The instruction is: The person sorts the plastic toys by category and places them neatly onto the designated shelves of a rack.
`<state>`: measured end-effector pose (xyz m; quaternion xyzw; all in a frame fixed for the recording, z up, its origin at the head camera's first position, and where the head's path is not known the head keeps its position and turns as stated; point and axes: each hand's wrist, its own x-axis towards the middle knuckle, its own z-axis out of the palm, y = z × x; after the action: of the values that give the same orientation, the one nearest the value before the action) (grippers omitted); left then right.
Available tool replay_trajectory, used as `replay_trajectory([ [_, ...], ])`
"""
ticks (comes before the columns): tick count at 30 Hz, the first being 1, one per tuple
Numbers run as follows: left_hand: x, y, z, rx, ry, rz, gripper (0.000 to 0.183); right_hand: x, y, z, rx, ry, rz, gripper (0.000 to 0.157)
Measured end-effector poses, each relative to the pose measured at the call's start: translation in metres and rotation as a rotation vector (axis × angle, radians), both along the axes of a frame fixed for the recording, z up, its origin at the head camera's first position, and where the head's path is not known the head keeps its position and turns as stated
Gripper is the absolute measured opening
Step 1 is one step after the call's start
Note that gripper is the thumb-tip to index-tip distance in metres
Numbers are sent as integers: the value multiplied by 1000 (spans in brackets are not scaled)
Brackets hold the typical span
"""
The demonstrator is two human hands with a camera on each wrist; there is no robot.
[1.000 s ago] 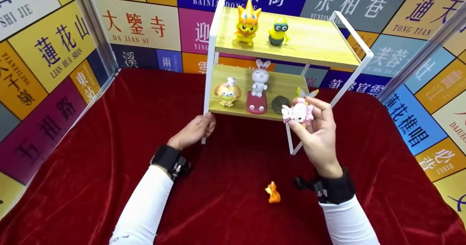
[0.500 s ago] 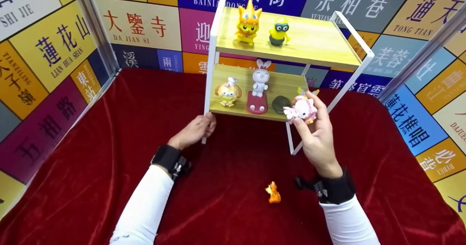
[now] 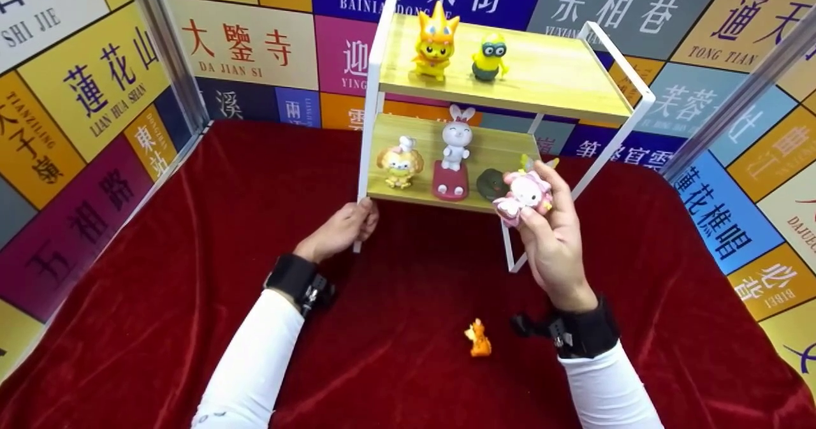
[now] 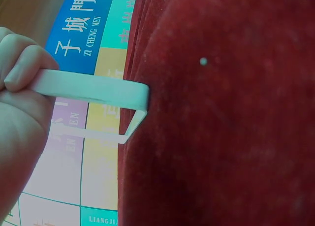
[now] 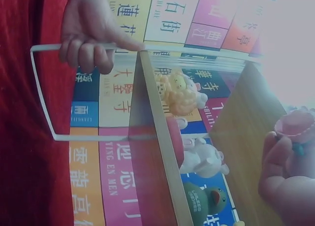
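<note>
My left hand (image 3: 341,230) grips the lower left leg of a two-tier shelf (image 3: 561,75); in the left wrist view, fingers curl round the white metal leg (image 4: 93,88). At the shelf's lower right front, my right hand (image 3: 561,250) pinches a small pink-and-white figurine (image 3: 528,190) between thumb and fingers. The figurine tilts, its round white face toward the head camera. Its pink ruffled part (image 5: 295,125) shows in the right wrist view. Just left of it on the lower board sits a dark green duck figure (image 3: 491,184); a yellow-winged figure (image 3: 549,162) is mostly hidden behind the hand.
The lower board also bears a yellow lion-like figure (image 3: 400,162) and a white rabbit (image 3: 456,142) on a red base. Above stand a yellow spiky-hatted figure (image 3: 435,50) and a minion figure (image 3: 489,59). An orange animal figurine (image 3: 479,338) rests on the red cloth (image 3: 395,365).
The right hand has turned the pink-and-white figurine, so its face shows more fully and its body points to the lower left. The left hand stays on the shelf leg.
</note>
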<state>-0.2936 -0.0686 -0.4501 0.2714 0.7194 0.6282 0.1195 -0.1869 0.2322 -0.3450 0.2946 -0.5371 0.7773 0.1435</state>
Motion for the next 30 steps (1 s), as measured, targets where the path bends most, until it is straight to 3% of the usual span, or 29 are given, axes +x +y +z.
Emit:
replay_trajectory([
  [5,-1,0,0,7,3,-4,62,2,0,1,-33,-24,64,38],
  [10,-1,0,0,7,20,-10,61,5,0,3,-29,-51,67,31],
  [19,0,0,1,-3,1,3,53,4,-1,3,148,-31,-71,43],
  [24,-1,-1,-1,0,4,-2,60,4,1,4,189,-13,-61,59],
  [30,0,0,-1,12,-13,-4,56,5,3,5,216,13,-51,56],
])
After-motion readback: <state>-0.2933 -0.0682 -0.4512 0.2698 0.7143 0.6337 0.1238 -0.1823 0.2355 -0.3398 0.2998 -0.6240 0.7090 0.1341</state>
